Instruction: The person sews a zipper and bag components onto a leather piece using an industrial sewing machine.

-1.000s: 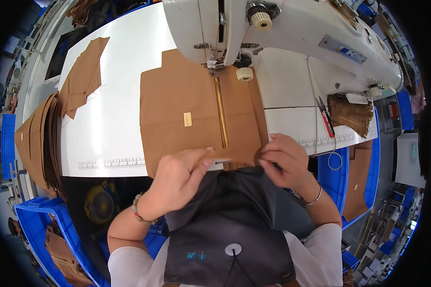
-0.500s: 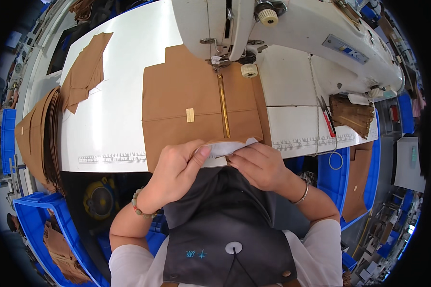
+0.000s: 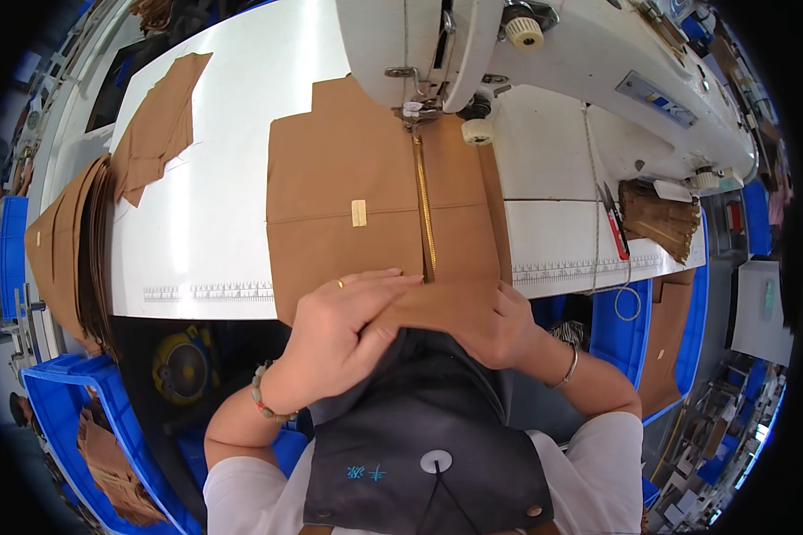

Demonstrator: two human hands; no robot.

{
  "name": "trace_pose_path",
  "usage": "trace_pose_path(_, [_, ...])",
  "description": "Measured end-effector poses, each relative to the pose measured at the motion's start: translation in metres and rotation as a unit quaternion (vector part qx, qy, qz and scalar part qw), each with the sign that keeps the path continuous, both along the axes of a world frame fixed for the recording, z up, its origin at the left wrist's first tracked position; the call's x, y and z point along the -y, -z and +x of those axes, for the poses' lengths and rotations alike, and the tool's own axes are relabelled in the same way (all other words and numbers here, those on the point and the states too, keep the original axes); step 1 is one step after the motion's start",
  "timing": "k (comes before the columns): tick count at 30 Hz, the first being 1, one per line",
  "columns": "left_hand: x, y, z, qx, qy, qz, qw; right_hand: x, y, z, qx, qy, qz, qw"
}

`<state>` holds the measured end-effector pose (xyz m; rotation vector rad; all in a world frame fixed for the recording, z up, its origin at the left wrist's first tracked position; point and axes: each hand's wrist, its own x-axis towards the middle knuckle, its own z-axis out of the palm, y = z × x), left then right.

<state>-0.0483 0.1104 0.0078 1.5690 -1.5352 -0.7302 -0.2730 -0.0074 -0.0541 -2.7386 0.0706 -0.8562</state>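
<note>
Brown fabric panel [image 3: 348,196] with a brass-coloured zipper [image 3: 422,205] sewn down its middle lies flat on the white sewing table [image 3: 214,223], its far end under the needle of the big white sewing machine [image 3: 544,53] and its near edge folded over at the table's front, right under the fingers of both hands. Beyond the fingertips the panel stretches away toward the machine; the zipper's lower end stops just ahead of them, between the two hands.

Left hand [image 3: 343,330] lies palm down on the near edge of the panel, fingers bent and pressing the folded hem, a ring on one finger and a bead bracelet on the wrist. Right hand [image 3: 500,325] sits just beside it, touching the same fold, fingers curled around the cloth edge so that it is pinched; a thin bangle circles that wrist.

Far to the left of the fingers, a stack of brown cut pieces [image 3: 62,241] hangs over the table's end, and a loose brown piece [image 3: 161,125] lies flat beyond it. A small pale label [image 3: 359,212] sits on the panel, ahead of the left fingertips. To the right, red-handled snips [image 3: 614,227] lie on the table.
</note>
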Motion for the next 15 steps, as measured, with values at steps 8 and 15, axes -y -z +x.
trace_pose_path(8, [-0.017,0.007,-0.034,0.282,-0.011,-0.041,0.959,-0.024,0.019,-0.014,-0.042,0.026,0.077,0.996])
trace_pose_path(15, [-0.015,0.009,-0.036,0.279,-0.016,-0.045,0.959,-0.025,0.027,-0.017,-0.022,0.040,0.086,0.995])
